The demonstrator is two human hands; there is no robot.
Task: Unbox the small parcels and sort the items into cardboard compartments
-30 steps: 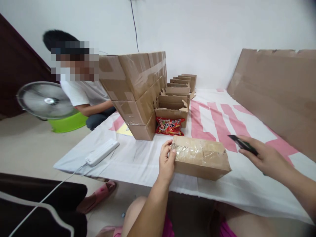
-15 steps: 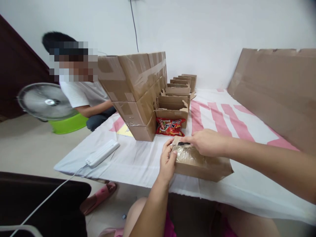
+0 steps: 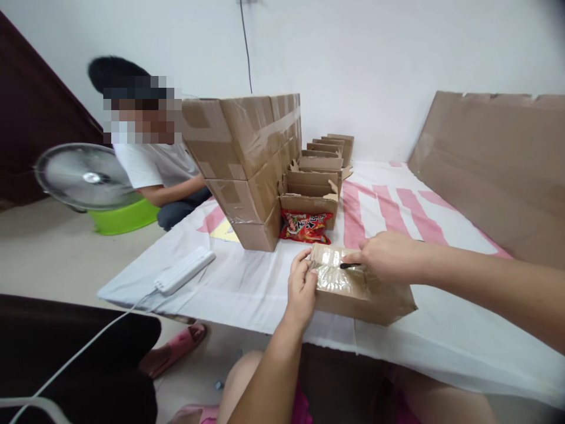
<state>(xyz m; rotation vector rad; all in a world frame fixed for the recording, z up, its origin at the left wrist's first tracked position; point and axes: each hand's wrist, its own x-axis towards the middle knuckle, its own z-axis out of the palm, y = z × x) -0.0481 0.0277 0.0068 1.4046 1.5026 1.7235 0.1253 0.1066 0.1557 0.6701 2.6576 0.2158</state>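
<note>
A taped cardboard box [image 3: 359, 303] lies near the table's front edge, with glossy clear tape across its top. My left hand [image 3: 303, 288] grips its left end, the thumb on the near side and the fingers around the far corner. Closed around a slim black box cutter [image 3: 350, 266], my right hand [image 3: 388, 256] rests over the top of the box, index finger stretched along the tool. Most of the cutter is hidden by the hand. Just beyond the box lies a red snack packet [image 3: 306, 227].
Stacked taped boxes [image 3: 249, 138] stand left of a row of open cartons [image 3: 309, 203]. A white power strip [image 3: 185, 271] lies at the table's left. A large cardboard sheet [image 3: 489, 176] leans at right. Beyond the table, a person [image 3: 150, 171] crouches beside a fan [image 3: 90, 176].
My right hand has drawn the box cutter to the right along the top of the box. My left hand keeps its hold on the box's left end.
</note>
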